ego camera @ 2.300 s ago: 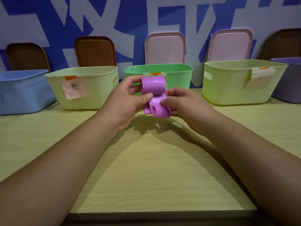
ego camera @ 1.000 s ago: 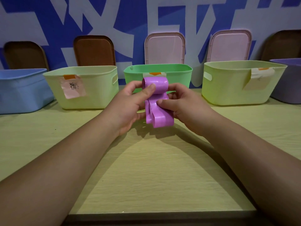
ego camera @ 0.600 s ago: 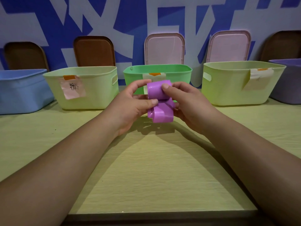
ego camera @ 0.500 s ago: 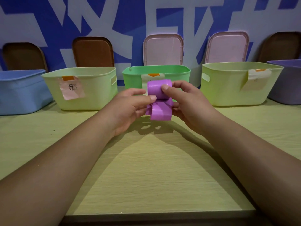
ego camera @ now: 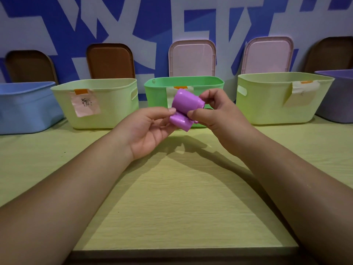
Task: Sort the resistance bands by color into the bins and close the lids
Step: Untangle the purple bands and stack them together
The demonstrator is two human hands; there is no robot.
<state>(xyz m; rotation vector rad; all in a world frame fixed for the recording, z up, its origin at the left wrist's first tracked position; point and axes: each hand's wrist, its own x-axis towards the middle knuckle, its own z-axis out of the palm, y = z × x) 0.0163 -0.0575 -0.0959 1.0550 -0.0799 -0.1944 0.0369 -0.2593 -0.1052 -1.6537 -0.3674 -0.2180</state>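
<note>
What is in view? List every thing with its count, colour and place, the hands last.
Resistance band: one, purple, folded, held above the table in front of the green bin.
Bins: five, open, in a row along the table's far side; left to right blue, pale yellow-green, green, pale yellow-green, purple.
Brown lids: three, leaning on the wall behind the bins.
Pink lids: two, leaning on the wall.
Paper labels: three, pink, whitish, cream, on the middle three bins.
Table: one, light wood.
Wall: blue and white.
Left hand: holds the band's left side.
Right hand: fingers pinch the band's right side.
</note>
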